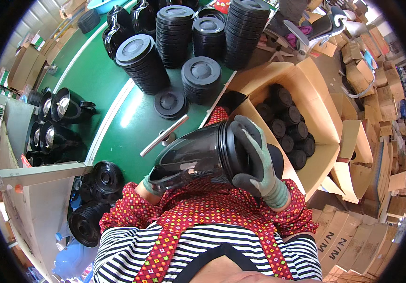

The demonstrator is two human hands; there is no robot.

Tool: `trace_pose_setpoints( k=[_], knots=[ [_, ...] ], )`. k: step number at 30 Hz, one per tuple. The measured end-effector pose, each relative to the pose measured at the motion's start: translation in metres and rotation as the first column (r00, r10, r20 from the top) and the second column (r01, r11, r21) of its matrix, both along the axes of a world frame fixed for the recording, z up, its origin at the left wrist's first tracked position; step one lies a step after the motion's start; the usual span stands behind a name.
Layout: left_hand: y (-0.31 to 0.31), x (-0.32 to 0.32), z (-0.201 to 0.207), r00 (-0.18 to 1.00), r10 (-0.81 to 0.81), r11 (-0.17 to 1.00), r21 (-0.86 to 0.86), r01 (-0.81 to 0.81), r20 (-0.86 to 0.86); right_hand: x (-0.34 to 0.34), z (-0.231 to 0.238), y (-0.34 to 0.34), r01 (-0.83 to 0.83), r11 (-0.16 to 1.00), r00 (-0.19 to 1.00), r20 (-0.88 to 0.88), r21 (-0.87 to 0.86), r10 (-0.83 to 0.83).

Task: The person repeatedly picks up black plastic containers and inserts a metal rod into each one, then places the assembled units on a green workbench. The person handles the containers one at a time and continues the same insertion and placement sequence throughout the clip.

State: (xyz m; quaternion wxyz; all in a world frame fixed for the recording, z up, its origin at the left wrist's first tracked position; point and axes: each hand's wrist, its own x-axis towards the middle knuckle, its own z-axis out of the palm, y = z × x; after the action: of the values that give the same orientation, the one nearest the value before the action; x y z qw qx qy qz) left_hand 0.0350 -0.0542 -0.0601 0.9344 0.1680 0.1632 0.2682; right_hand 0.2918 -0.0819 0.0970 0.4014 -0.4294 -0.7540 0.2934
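Observation:
A glossy black plastic container (191,158) lies tilted across my lap, with a slanted rim toward the left and a ridged round end at the right. My right hand (255,153), in a grey-green glove with a black palm, wraps around the black round cap (233,153) at that ridged end, fingers above and thumb below. My left hand (151,187) is at the slanted rim; only its glove cuff shows and the container hides its fingers. Just beyond the container, a metal bar (164,136) sits on the green table (118,137).
Stacks of black round lids (141,59) stand at the table's far side. An open cardboard box (323,127) at the right holds several black cylinders (285,115). Black containers with handles (68,106) lie at the left, near a grey metal ledge (38,175). Black discs (89,224) pile up below it.

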Motion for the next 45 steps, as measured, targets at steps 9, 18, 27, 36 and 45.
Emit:
trace_pose_setpoints(
  k=[9, 18, 27, 36, 45],
  knots=[
    [0.04, -0.016, 0.132, 0.531, 0.847, -0.193, 0.909, 0.37, -0.036, 0.033, -0.049, -0.029, -0.048, 0.808, 0.786, -0.522, -0.587, -0.333],
    [0.031, -0.024, 0.081, 0.662, 0.62, 0.47, 0.875, 0.116, -0.421, 0.047, -0.009, -0.04, 0.023, 1.0, 0.964, -0.266, -0.012, -0.025],
    [0.032, 0.005, 0.175, 0.58, 0.773, 0.007, 0.918, 0.397, -0.257, 0.05, -0.034, -0.041, -0.187, 0.761, 0.519, -0.72, -0.621, -0.46],
    [0.039, 0.011, 0.191, 0.819, 0.566, -0.649, 0.665, 0.369, 0.099, 0.037, -0.037, -0.059, 0.084, 0.858, 0.769, -0.514, -0.508, -0.379],
    [0.047, 0.002, 0.088, 0.789, 0.471, 0.456, 0.875, 0.165, -0.394, 0.038, -0.029, -0.046, 0.121, 0.945, 0.772, -0.57, -0.304, -0.282]
  ],
)
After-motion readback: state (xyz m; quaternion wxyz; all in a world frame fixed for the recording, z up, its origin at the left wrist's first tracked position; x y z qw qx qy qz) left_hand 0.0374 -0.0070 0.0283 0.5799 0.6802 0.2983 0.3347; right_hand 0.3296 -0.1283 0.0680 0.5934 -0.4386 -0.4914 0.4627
